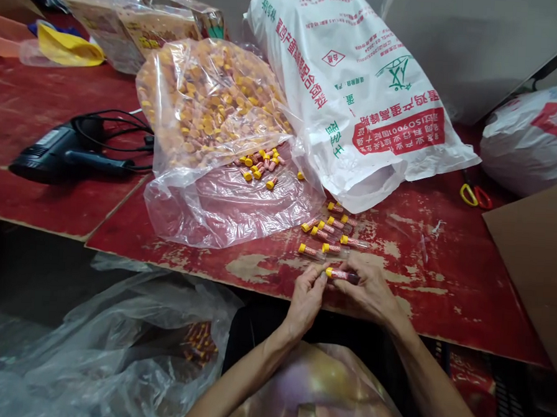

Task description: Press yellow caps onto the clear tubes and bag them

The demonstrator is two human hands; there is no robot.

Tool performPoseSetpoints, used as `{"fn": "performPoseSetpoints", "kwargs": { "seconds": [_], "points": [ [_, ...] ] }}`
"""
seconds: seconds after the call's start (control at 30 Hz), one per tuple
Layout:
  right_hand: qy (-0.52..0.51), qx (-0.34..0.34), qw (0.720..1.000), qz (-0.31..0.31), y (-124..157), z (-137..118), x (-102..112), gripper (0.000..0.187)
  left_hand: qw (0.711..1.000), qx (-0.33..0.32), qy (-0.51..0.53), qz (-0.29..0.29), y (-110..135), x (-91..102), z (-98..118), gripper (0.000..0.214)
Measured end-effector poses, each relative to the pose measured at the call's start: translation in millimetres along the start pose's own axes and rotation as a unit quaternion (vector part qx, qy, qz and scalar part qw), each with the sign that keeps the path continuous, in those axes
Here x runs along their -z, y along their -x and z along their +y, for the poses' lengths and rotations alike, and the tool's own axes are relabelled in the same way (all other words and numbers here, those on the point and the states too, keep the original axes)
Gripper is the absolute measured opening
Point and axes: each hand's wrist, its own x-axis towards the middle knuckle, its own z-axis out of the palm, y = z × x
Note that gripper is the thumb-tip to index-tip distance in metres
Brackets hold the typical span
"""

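Observation:
Between my two hands, just over the table's front edge, is a small clear tube with a yellow cap and a red-white label. My left hand pinches it at the capped end. My right hand has its fingers closed round the other end, which looks dark. Several similar capped tubes lie loosely on the red tabletop right behind my hands. A large clear plastic bag, full of yellow-capped tubes, lies farther back to the left, with a few tubes spilled at its mouth.
A dark heat gun or hair dryer with its cord lies at left. Behind stands a big white printed sack. Scissors and a cardboard box are at right. Below the table edge, an open plastic bag holds more tubes.

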Motion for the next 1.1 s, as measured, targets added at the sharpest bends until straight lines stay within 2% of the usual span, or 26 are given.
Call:
{"fn": "performPoseSetpoints", "kwargs": {
  "seconds": [0.1,0.17,0.23,0.3,0.37,0.4,0.5,0.57,0.67,0.8,0.87,0.93,1.0,1.1],
  "points": [
    [0.12,0.03,0.992,-0.038,16.0,0.6,2.4,0.018,1.0,-0.004,-0.014,-0.025,4.5,-6.0,-1.3,0.027],
    [0.211,0.008,0.976,-0.048,25.3,2.8,4.1,0.022,0.999,0.009,-0.016,-0.047,4.5,-12.2,-5.8,0.026],
    [0.299,-0.02,0.951,-0.08,28.5,3.9,8.4,0.023,0.995,0.043,0.006,-0.092,2.5,-19.6,-12.5,0.027],
    [0.367,-0.03,0.919,-0.143,23.6,2.9,15.6,0.022,0.982,0.098,0.018,-0.161,-0.1,-25.6,-18.0,0.028],
    [0.426,-0.047,0.883,-0.19,12.4,1.8,23.0,0.02,0.971,0.114,-0.034,-0.205,-2.2,-27.0,-19.2,0.029],
    [0.451,-0.057,0.868,-0.201,5.7,2.2,25.7,0.02,0.972,0.091,-0.087,-0.199,-2.8,-25.1,-17.9,0.028],
    [0.486,-0.058,0.846,-0.21,-12.0,9.4,26.2,0.023,0.963,-0.027,-0.244,-0.11,-4.4,-11.0,-9.6,0.027],
    [0.481,-0.038,0.846,-0.227,-17.8,17.3,22.0,0.025,0.956,-0.057,-0.28,-0.072,-6.4,0.5,-5.3,0.027],
    [0.475,-0.029,0.852,-0.219,-17.4,26.0,17.8,0.024,0.963,-0.047,-0.258,-0.055,-12.2,9.8,-7.5,0.025],
    [0.477,-0.034,0.859,-0.182,-10.9,28.8,22.7,0.026,0.985,0.006,-0.16,-0.062,-16.3,3.6,-18.1,0.02],
    [0.454,-0.04,0.873,-0.172,-6.6,28.5,23.3,0.027,0.992,0.055,-0.089,-0.071,-12.4,0.3,-18.9,0.019],
    [0.393,-0.011,0.911,-0.127,-0.6,26.8,16.6,0.03,0.991,0.112,-0.002,-0.066,-4.6,1.0,-15.2,0.025],
    [0.312,0.044,0.948,-0.044,7.0,22.4,2.2,0.032,0.982,0.156,0.089,-0.063,4.9,5.1,-9.3,0.038],
    [0.233,0.116,0.964,0.057,17.2,12.6,-20.0,0.03,0.971,0.154,0.172,-0.068,16.4,13.1,-1.2,0.046]
  ]
}}
